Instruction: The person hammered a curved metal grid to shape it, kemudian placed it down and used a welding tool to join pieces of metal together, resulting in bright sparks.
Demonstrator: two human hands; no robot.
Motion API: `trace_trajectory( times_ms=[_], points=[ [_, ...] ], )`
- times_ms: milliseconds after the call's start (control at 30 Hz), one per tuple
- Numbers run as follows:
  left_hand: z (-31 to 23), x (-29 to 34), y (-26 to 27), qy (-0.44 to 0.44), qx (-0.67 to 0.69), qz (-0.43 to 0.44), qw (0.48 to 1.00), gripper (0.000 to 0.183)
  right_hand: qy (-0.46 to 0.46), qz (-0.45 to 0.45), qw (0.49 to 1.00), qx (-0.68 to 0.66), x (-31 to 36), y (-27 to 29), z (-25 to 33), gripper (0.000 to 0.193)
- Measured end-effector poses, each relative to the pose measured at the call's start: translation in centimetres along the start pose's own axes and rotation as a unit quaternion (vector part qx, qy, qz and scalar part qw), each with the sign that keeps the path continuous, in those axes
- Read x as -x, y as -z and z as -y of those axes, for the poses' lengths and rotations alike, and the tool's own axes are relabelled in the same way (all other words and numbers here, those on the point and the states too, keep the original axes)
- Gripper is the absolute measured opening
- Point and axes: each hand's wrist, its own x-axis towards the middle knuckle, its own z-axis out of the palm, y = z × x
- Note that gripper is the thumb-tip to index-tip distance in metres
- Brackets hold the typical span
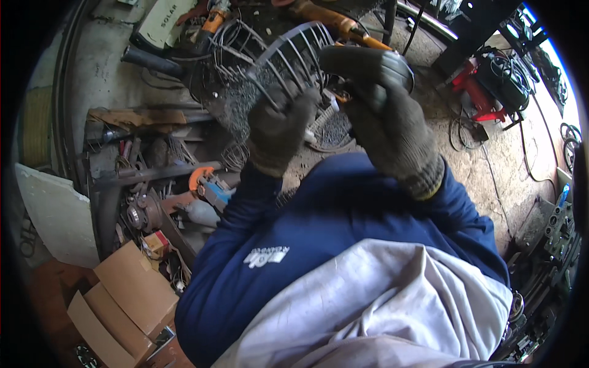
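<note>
My left hand (277,132), in a brown knitted work glove, is closed around the lower bars of a curved metal grille (288,58). The grille has a bent rim and several parallel bars, and it is tilted up in front of me. My right hand (397,129), gloved the same way, is wrapped around a dark grey tool with a rounded body (351,61). A round edge shows at the tool's right side, but its exact kind cannot be made out. The tool's left end is close to the grille's right end; whether they touch is unclear.
Beyond the grille lie a wire basket (236,49) and an orange power tool (334,21). Metal scraps and an orange-and-blue tool (211,187) crowd the left. An open cardboard box (132,294) stands lower left. A red machine (478,92) with cables sits at right.
</note>
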Motion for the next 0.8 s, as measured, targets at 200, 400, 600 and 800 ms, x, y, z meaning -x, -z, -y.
trace_trajectory(
  times_ms=[200,400,600,800],
  points=[
    [-0.5,0.6,0.5,-0.018,0.109,0.019,0.994,0.024,0.006,-0.051,0.955,-0.292,-0.9,1.8,-1.0,0.032],
    [-2.7,1.7,0.9,0.059,0.153,0.093,0.982,0.031,0.106,-0.132,0.985,0.041,-4.3,4.5,-4.4,0.029],
    [-4.1,1.9,1.2,0.105,0.181,0.103,0.972,0.038,-0.028,-0.026,0.992,-0.123,-2.4,5.1,-6.8,0.033],
    [-3.4,0.7,1.8,0.154,0.374,0.162,0.900,0.057,-0.101,-0.091,0.973,-0.185,-1.9,4.9,-7.2,0.035]
  ],
)
